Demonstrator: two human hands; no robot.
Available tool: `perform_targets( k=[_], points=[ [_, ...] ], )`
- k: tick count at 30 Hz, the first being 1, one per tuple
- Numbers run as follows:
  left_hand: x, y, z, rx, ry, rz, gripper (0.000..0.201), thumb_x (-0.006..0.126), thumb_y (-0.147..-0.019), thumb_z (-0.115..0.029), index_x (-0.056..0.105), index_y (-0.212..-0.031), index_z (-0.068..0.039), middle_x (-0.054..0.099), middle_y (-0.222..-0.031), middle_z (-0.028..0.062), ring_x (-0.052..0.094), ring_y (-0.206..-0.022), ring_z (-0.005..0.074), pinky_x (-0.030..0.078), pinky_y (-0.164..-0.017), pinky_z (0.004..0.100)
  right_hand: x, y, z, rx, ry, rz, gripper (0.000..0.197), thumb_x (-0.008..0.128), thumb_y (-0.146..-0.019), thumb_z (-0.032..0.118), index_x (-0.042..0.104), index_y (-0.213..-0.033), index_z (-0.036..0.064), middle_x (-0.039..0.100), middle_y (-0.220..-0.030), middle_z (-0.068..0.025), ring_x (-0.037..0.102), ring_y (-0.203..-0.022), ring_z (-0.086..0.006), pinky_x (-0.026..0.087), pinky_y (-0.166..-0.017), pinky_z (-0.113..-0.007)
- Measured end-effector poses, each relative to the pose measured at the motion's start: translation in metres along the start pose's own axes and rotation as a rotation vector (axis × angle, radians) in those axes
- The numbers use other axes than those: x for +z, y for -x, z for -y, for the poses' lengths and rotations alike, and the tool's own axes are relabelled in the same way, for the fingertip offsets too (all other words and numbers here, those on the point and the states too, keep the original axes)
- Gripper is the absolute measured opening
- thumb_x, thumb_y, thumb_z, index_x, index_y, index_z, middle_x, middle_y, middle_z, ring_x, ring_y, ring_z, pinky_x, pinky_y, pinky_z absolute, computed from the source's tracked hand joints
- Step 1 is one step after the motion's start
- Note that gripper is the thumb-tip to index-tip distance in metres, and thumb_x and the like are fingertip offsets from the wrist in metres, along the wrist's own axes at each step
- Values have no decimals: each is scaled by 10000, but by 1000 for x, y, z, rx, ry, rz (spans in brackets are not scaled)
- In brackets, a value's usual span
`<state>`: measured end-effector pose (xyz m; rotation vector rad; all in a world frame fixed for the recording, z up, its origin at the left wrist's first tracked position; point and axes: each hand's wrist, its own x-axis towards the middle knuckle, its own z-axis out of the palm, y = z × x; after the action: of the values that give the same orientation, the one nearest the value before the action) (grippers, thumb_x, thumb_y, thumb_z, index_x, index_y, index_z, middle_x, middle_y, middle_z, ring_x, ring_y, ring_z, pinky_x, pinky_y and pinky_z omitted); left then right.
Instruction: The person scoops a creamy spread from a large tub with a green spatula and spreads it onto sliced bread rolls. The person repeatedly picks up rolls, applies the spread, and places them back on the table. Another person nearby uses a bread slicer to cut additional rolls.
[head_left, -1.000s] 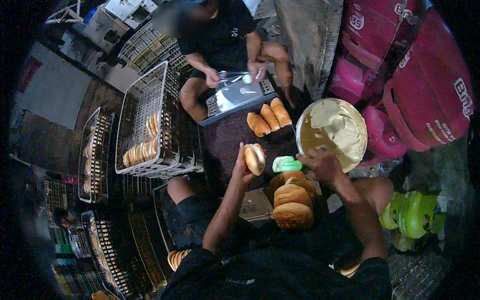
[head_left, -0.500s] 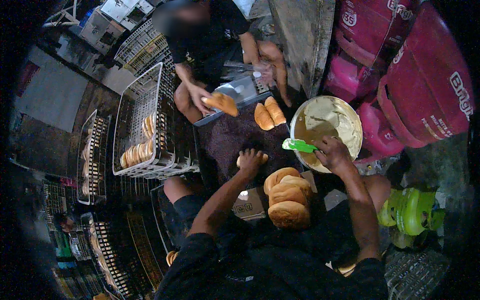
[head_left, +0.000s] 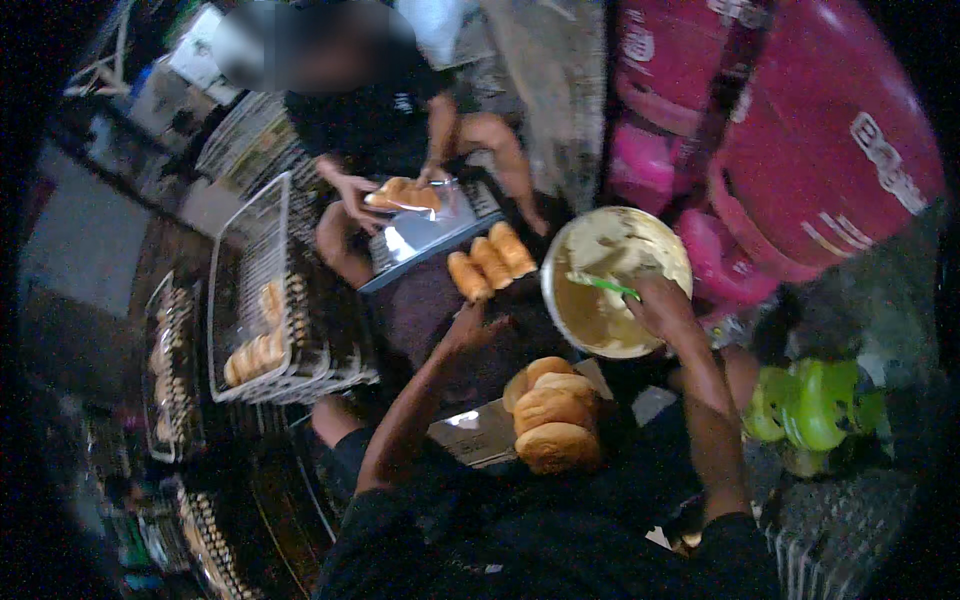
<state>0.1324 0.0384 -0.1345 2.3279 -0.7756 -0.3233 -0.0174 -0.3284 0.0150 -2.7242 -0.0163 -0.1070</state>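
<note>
Head view, looking down: the person's right hand (head_left: 665,310) is closed around a green spreader (head_left: 603,285) whose blade lies inside the wide cream-smeared bowl (head_left: 660,240), touching the pale filling. The left hand (head_left: 470,328) hovers open and empty, fingers spread, just short of three filled rolls (head_left: 490,262) lying side by side on the dark cloth (head_left: 420,310).

Just below the bowl, in front of the person's lap, sits a row of round buns (head_left: 550,415), overlapping one another; I judge these are the ones waiting to be filled, so that much work is left. The three rolls beyond the open hand look finished and set down for passing on.

Across the cloth a co-worker's hands (head_left: 385,195) hold a roll over a shiny plastic sheet on a tray (head_left: 425,240), which looks like wrapping. To the left a wire basket (head_left: 240,290) holds a few more rolls along its near side and is far from full, so the batch seems partway through. Large pink gas cylinders (head_left: 800,150) stand behind the bowl, and a green object (head_left: 815,405) lies by the person's right knee.
</note>
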Motion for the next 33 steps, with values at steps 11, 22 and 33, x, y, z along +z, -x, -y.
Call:
perform_targets(
  k=[11,22,33],
  points=[
    [36,198,-209,181,-318,131,617,766,-758,-405,516,-1165,-14,519,-1149,238,539,-1083,397,498,-843,486,-3,19,-56,573,304,66,262,539,-824,143,610,-996,-42,659,-861,-231,650,-798,-416,515,-744,-516],
    [20,143,-178,71,-159,35,934,730,-786,-462,251,-1473,-48,354,-1423,250,321,-1344,422,308,-1067,532,85,24,-17,211,264,110,200,537,-796,95,632,-900,-47,635,-857,-239,660,-760,-392,545,-663,-475],
    [35,146,-200,249,-298,90,1097,791,-608,-573,298,-1468,-102,263,-1470,267,223,-1379,464,168,-1097,609,96,42,4,-173,127,312,188,592,-795,139,657,-811,-37,632,-748,-228,637,-684,-367,519,-622,-449]
  ],
)
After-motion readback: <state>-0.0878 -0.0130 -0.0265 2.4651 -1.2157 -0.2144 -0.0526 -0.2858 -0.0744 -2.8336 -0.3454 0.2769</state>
